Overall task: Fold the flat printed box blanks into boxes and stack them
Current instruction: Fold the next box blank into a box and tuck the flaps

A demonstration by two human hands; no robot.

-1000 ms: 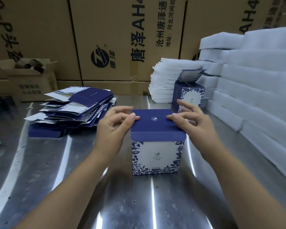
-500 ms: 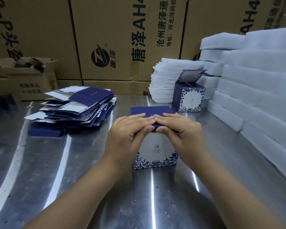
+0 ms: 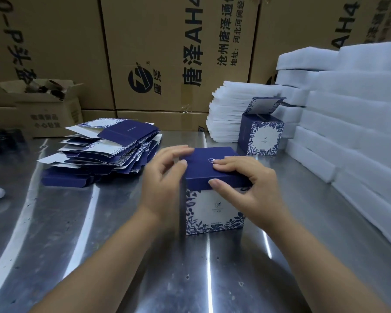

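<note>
right hand (image 3: pixel 253 186) presses the box lid (image 3: pixel 209 164) closed, fingers flat; blurred left hand's (image 3: pixel 163 184) grip unclear; tucking, then stacking, likely follows

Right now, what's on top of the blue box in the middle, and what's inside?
The right hand presses the blue lid of the box, thumb on the front flap; the left hand touches its left edge. The closed lid hides the inside.
</note>
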